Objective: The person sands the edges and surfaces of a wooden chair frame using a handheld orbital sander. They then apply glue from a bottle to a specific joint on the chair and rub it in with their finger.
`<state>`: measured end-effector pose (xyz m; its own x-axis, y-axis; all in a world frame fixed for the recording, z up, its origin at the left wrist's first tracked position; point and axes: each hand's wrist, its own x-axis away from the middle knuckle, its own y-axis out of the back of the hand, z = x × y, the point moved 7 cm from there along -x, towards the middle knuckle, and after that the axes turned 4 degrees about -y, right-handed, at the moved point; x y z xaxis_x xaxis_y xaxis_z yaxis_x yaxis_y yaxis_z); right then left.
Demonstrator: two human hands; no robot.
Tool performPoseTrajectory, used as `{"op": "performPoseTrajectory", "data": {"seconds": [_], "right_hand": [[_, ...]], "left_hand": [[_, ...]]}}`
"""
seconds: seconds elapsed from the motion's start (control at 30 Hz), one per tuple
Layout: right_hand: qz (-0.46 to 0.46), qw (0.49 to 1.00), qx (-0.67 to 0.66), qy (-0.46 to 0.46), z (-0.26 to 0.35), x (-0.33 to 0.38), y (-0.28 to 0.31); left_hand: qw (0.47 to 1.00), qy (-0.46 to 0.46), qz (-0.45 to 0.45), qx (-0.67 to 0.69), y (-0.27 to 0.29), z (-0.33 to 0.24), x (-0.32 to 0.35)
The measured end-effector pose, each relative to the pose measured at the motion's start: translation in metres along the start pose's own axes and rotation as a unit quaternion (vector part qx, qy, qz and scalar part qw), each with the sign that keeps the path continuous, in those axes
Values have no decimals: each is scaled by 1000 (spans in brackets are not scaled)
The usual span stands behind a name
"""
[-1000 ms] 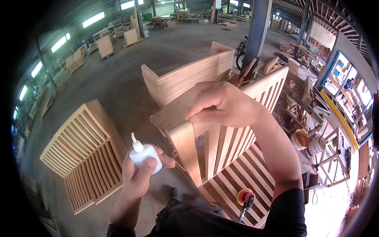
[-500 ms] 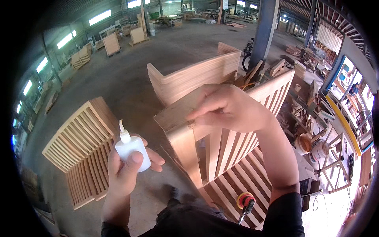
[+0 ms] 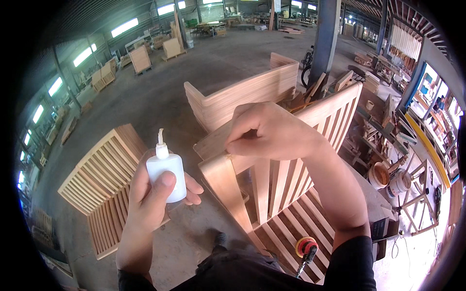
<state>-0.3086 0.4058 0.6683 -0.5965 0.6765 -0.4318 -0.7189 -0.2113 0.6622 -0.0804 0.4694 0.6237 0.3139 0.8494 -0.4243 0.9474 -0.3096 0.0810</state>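
Swung more upright since a second ago, the white squeeze bottle [image 3: 162, 164] is grasped in the left hand [image 3: 153, 206], left of the slatted wooden bench [image 3: 261, 191]. At the bench's upper left corner, the right hand [image 3: 264, 131] has thumb and fingers pinched together; whether around anything, I cannot tell.

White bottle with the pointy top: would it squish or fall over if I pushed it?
The white bottle looks like smooth plastic, so its sides might squish a little. It's probably light, since the left hand alone holds it up. Standing, it could tip if you pushed near its narrow nozzle, because it's taller than wide.
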Motion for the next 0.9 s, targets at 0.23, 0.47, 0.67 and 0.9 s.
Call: {"op": "performPoseTrajectory", "data": {"seconds": [0.23,0.47,0.67,0.9], "right_hand": [[23,1000,13,4,1,-2,1],[-8,999,36,22,8,-1,-1],[5,999,31,16,0,-3,1],[3,998,-6,57,3,-2,0]], "left_hand": [[1000,19,7,-16,-5,-2,-5],[998,13,-19,-66,-5,-5,-9],[998,19,16,-65,-4,-7,-12],[994,36,26,-97,4,-19,-16]]}}
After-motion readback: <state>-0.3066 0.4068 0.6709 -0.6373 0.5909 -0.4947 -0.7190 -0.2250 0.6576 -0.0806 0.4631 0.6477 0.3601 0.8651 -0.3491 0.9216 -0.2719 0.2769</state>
